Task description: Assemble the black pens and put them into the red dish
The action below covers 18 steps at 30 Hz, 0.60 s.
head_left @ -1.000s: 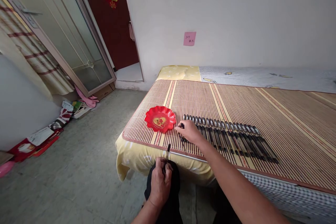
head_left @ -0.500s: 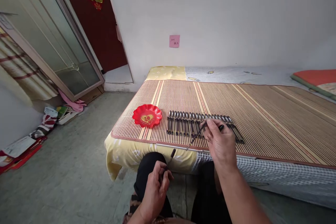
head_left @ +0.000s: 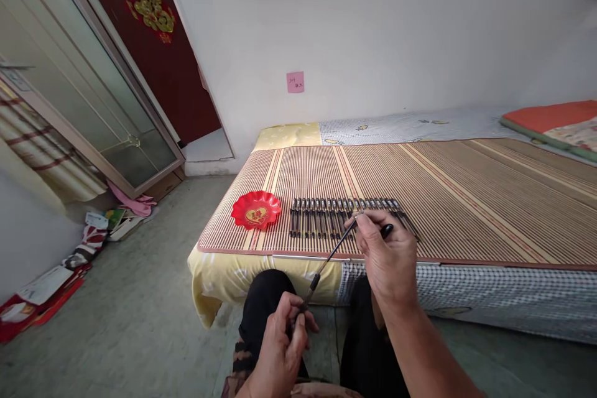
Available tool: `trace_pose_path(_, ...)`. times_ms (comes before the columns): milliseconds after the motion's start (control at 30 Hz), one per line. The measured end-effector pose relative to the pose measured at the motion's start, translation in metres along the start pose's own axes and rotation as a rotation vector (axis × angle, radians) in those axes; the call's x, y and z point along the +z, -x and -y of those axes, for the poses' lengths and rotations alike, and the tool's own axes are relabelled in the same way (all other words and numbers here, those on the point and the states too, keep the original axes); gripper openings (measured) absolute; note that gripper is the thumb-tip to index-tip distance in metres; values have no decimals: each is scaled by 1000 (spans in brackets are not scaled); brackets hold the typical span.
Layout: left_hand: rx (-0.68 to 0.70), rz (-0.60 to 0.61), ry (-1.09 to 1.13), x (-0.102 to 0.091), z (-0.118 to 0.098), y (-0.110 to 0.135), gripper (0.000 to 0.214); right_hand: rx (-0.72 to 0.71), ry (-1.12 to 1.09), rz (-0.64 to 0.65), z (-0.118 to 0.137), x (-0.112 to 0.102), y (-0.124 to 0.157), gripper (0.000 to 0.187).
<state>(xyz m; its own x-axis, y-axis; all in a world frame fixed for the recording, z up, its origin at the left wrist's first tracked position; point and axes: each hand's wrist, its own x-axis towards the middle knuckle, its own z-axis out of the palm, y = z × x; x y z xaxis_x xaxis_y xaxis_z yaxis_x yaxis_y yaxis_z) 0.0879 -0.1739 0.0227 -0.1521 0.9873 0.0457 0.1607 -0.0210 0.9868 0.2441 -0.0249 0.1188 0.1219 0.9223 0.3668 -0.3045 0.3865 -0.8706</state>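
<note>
Slatted mat (head_left: 448, 211) | pen barrel (head_left: 314, 283) juts from pinching left fingers (head_left: 285, 310) | refill (head_left: 340, 242) slants from pinching right fingers (head_left: 371, 235) toward barrel

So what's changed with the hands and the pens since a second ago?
The right hand moved rightward from beside the red plate; the thin dark stick it holds now appears to meet the pen barrel in the left hand. I can't see anything let go. The plate and the row of pens stayed put.
</note>
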Motion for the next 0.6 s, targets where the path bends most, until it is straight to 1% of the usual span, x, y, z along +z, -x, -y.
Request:
trace_pose_path(233, 20, -4, 10, 2, -1, 2, 24, -22, 14, -23, 1, -5, 1, 14)
trace_pose_path(433, 7, 26, 12, 0, 0, 3, 27, -82, 111, 44, 11, -6, 2, 13)
trace_pose_path(533, 18, 55, -35, -5, -4, 2, 26, -101, 135, 65, 16, -6, 2, 12)
trace_pose_path(600, 34, 66, -82, -10, -8, 1, 25, -125, 190, 84, 18, -6, 3, 11)
